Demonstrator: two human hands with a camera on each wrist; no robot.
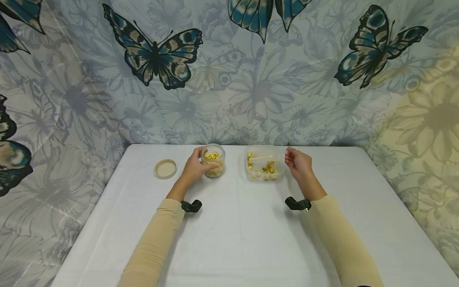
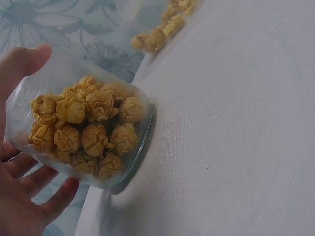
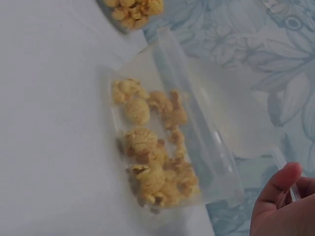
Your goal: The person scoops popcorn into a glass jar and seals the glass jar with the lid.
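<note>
A clear glass jar [image 1: 215,169] part full of popcorn [image 2: 93,128] stands upright on the table. My left hand [image 1: 195,169] grips it from the left, thumb on the near side and fingers behind. Right of the jar sits a clear plastic container [image 1: 251,173] with popcorn [image 3: 160,172] on its bottom. My right hand [image 1: 298,161] is at the container's right side. It pinches the thin handle of a translucent scoop [image 3: 241,118], whose broad blade overlaps the container in the right wrist view.
A round jar lid [image 1: 165,169] lies on the white-covered table [image 1: 236,239], left of my left hand. Behind the table's far edge hangs a butterfly-patterned cloth [image 1: 251,99], close behind the jar and container.
</note>
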